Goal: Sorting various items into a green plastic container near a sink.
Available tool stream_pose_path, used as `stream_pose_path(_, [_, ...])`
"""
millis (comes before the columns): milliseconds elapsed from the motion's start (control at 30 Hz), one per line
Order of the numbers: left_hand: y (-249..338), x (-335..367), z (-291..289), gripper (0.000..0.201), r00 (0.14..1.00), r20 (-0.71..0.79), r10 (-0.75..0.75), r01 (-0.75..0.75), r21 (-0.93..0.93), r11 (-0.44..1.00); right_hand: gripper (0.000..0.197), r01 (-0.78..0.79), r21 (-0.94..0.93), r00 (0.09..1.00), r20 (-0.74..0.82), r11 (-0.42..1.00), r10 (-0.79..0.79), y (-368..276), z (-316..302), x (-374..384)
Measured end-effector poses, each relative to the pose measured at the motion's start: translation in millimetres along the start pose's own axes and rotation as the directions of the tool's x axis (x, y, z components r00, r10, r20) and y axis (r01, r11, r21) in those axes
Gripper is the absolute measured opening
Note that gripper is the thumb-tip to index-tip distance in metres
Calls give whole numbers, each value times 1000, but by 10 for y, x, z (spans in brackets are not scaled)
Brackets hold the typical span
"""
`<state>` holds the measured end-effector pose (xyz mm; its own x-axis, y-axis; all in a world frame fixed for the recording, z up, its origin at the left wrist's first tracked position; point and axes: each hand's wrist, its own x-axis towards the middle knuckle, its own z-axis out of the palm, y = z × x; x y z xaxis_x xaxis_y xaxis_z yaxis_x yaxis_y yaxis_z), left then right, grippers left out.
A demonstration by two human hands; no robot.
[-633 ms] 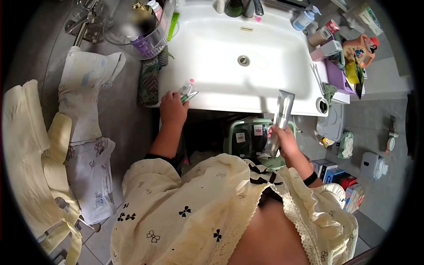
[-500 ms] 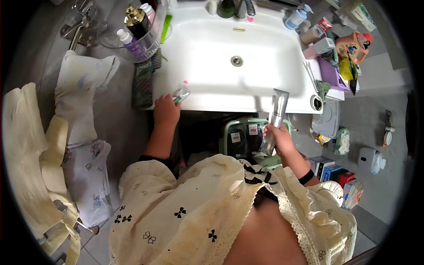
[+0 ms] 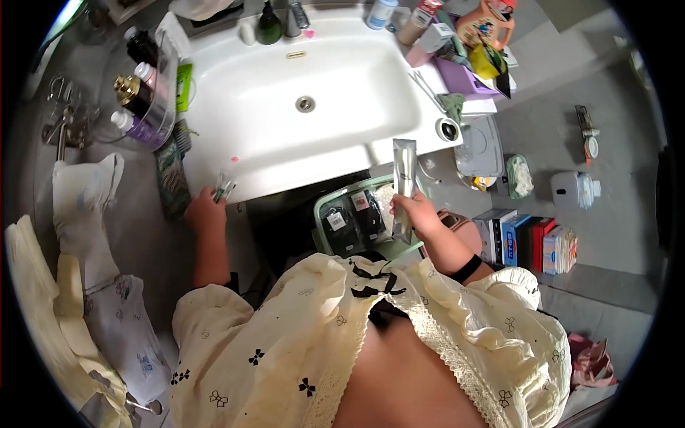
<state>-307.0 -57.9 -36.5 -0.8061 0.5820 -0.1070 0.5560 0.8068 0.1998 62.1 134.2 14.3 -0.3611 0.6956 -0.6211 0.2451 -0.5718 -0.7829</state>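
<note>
Upright in my right hand [image 3: 417, 212] is a long silver tube [image 3: 404, 162], gripped round its lower part in front of the sink's near edge. My left hand [image 3: 205, 208] is at the near left corner of the white sink [image 3: 285, 153], fingers closed on a small clear plastic piece [image 3: 225, 184] with some green in it; its exact kind is too small to make out. A pink spot [image 3: 235, 159] shows on the sink just beyond that piece. Below the tube stands a pale green bin [image 3: 320, 214] with black packages in it.
Left of the sink, a clear rack [image 3: 165, 107] holds several bottles, and cloths [image 3: 107, 228] hang lower down. On the right are a purple basket [image 3: 457, 77], an orange jug [image 3: 489, 25] and a round black-and-white item [image 3: 448, 129]. Several boxes [image 3: 524, 239] stand at the lower right.
My view has turned and shifted right, so the sink now sits tilted and further left. Both hands keep their holds; the silver tube is more upright.
</note>
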Motion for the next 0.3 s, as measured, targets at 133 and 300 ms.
stream_pose_path(133, [-122, 62, 103, 31, 999, 31, 16, -13, -94, 995, 32, 20, -185, 1000, 12, 983, -18, 88, -124, 13])
stream_pose_path(300, [1, 68, -36, 34, 986, 161, -46, 60, -89, 994, 52, -83, -257, 990, 90, 963, 110, 62, -227, -47])
